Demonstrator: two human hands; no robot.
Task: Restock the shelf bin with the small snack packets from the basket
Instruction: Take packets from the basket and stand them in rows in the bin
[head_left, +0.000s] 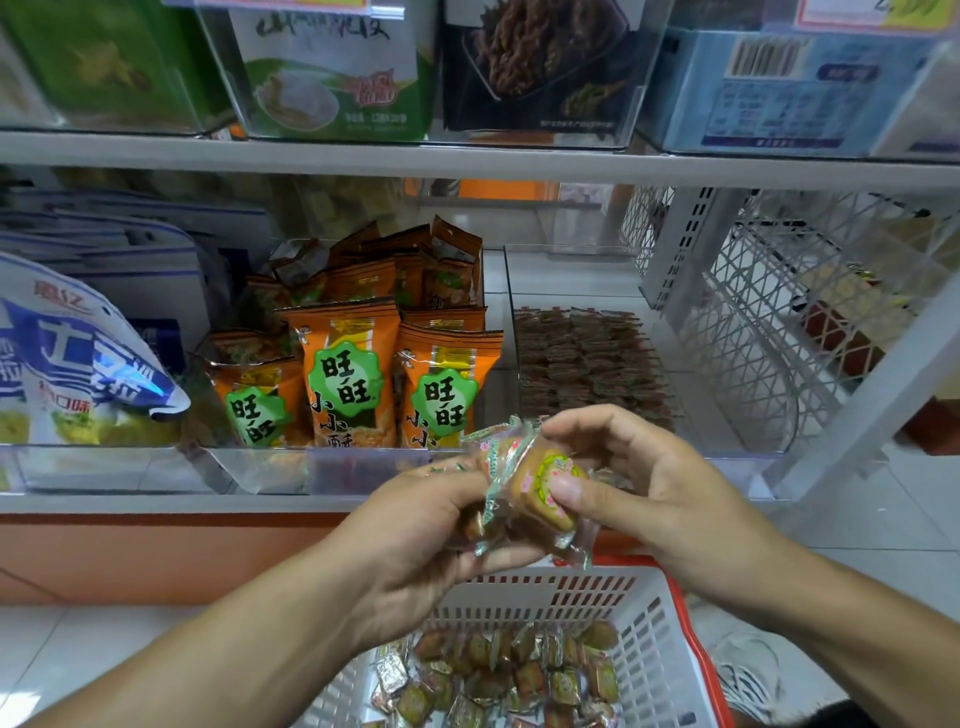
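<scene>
Both hands hold a bunch of small clear-wrapped snack packets (524, 493) above the basket, just in front of the shelf edge. My left hand (415, 530) grips the bunch from below and the left. My right hand (639, 478) pinches it from the right, thumb on a packet's green and yellow label. The white basket (644, 623) with a red rim stands below and holds several more such packets (498, 670). The clear shelf bin (524, 291) behind my hands is partly filled with rows of the same small packets (587, 353).
Orange snack bags (358, 358) fill the bin to the left, with blue and white bags (67, 353) further left. A white mesh rack (789, 312) stands at the right. An upper shelf (467, 161) carries larger packages. A shoe (753, 675) shows beside the basket.
</scene>
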